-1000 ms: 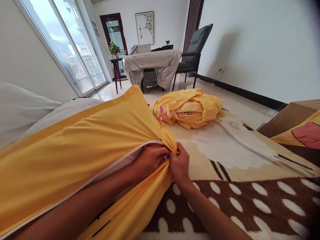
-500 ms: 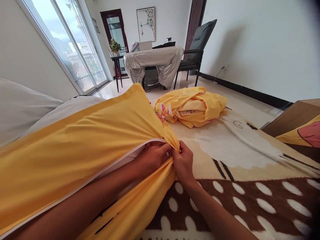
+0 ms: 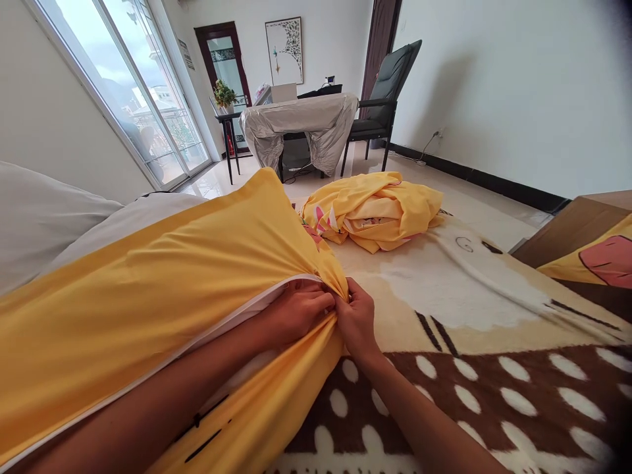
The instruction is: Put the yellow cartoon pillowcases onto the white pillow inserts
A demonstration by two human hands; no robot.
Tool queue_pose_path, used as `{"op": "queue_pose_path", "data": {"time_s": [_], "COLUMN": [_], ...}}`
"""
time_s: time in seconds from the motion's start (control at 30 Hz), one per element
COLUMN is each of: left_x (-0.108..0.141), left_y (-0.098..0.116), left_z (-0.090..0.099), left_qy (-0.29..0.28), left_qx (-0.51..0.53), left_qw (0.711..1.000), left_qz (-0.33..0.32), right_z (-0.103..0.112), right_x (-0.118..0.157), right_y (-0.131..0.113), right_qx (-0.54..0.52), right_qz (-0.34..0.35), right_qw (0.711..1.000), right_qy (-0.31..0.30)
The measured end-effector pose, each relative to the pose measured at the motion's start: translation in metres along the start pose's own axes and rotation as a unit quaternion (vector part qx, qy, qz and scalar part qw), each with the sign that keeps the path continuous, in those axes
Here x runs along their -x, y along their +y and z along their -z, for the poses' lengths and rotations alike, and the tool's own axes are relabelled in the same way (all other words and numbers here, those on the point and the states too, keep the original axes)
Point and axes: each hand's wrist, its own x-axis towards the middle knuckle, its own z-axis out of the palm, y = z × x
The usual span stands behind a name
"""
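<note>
A large yellow fabric cover (image 3: 197, 263) stretches from the left edge to the middle, its long opening edged in white. Inside that opening lies my left hand (image 3: 303, 309), fingers curled at the gathered end of the cloth, their tips partly hidden. My right hand (image 3: 358, 319) is closed round the bunched yellow fabric from the right, touching or nearly touching my left fingers. Behind the hands, a crumpled yellow printed cloth (image 3: 375, 210) rests on the cream and brown patterned blanket (image 3: 444, 283).
Grey-white bedding (image 3: 49, 204) is at the left. A cardboard box (image 3: 577, 227) with yellow printed cloth (image 3: 607, 253) stands at the right. Farther back are a covered table (image 3: 301, 115), a black chair (image 3: 388, 85), a potted plant (image 3: 224, 95) and a glass door.
The whole view has shifted slightly, so the scene sits a little farther left. Both hands keep nearly the same pose at the gathered cloth.
</note>
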Motion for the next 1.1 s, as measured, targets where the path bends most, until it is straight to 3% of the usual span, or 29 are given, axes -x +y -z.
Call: {"op": "queue_pose_path", "data": {"time_s": [0.13, 0.3, 0.57, 0.87, 1.1], "left_x": [-0.001, -0.007, -0.01, -0.021, -0.021], "left_y": [0.0, 0.002, 0.001, 0.004, -0.004], "left_z": [-0.004, -0.008, -0.016, -0.013, -0.014], "left_qy": [-0.003, 0.057, 0.124, 0.144, 0.147], "left_qx": [-0.019, -0.001, 0.146, 0.231, 0.29], "left_qw": [0.999, 0.996, 0.96, 0.942, 0.929], "left_qz": [0.035, 0.069, 0.203, 0.194, 0.177], "right_z": [0.001, 0.001, -0.001, -0.001, 0.002], "right_x": [0.001, 0.001, 0.002, 0.003, -0.002], "right_y": [-0.001, -0.002, -0.003, -0.001, 0.0], "right_qx": [0.019, -0.003, -0.043, -0.096, -0.044], "right_qz": [0.005, 0.001, -0.011, -0.025, -0.013], "right_qw": [1.0, 1.0, 0.999, 0.995, 0.998], "right_qy": [0.009, 0.011, 0.013, -0.027, -0.043]}}
